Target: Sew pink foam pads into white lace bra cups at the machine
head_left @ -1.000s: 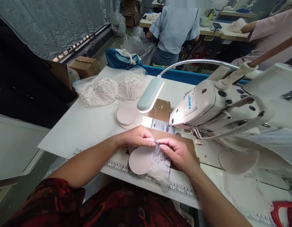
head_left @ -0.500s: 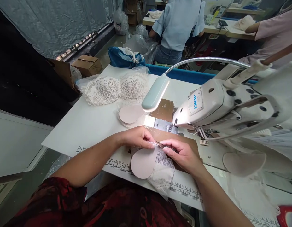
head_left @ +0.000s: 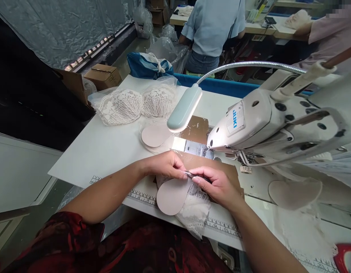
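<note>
With left hand (head_left: 170, 165), pinching lace-trimmed cup (head_left: 183, 204), at 6 o'clock from hands; with right hand (head_left: 217, 184), gripping metal tool (head_left: 189, 174), now shifted closer to pinched edge, apparently at contact.

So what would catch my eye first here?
The white JUKI sewing machine fills the right side, with a lit gooseneck lamp just left of its head. Below, the left hand and right hand are close together at white lace with a smooth pale pad, the right holding a small metal tool.
</note>
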Available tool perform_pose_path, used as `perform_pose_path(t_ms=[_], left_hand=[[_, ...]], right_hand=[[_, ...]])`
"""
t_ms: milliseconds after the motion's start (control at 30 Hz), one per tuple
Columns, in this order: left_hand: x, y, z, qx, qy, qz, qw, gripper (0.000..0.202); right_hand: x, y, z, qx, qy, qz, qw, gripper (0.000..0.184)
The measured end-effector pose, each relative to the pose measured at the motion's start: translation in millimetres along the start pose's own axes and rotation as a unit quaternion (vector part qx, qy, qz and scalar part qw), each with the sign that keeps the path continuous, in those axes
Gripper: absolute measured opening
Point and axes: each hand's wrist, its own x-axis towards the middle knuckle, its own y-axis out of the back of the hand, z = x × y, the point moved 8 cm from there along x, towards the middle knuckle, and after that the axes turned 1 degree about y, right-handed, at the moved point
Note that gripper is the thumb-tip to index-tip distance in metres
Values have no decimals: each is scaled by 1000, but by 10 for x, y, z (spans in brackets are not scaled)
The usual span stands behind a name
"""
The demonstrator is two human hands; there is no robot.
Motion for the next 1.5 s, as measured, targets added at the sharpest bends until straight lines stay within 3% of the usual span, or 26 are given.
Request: perform_pose_path(t_ms=[433, 600, 667, 733, 800, 900, 1067, 1200, 1333, 1433, 1500], left_hand=[[-5, -26, 26, 12, -10, -16, 1000, 37], [15, -34, 20, 13, -10, -7, 1000, 35], [28, -40, 35, 22, -20, -4, 1000, 35], [21, -40, 76, 38, -36, -10, 999, 31], [-17, -32, 107, 67, -39, -33, 996, 23], [-114, 84, 78, 96, -5, -40, 995, 39], [-210, 315, 40, 50, -14, 30, 998, 38], [-146, 239, 102, 71, -55, 61, 994, 30], [-84, 125, 221, 75, -95, 96, 988, 30], [-178, 253, 330, 86, -124, 191, 970, 27], [-218, 284, 291, 66, -86, 181, 978, 25]], right_hand=[[4, -13, 1, 6, 0, -2, 1000, 22], [-5, 38, 121, 68, -62, 62, 994, 29], [9, 17, 127, 98, -68, 70, 990, 40], [34, -30, 93, 79, -57, 47, 994, 46], [44, -32, 87, 24, -56, 31, 998, 34], [20, 76, 138, -60, -76, 46, 994, 21], [-7, 97, 155, -70, -78, 15, 994, 22], [31, 99, 116, -26, -66, 65, 995, 25], [71, 3, 60, -22, -37, 56, 998, 25], [61, 6, 20, -35, -22, 65, 997, 26], [40, 49, 17, -16, -24, 87, 996, 24]])
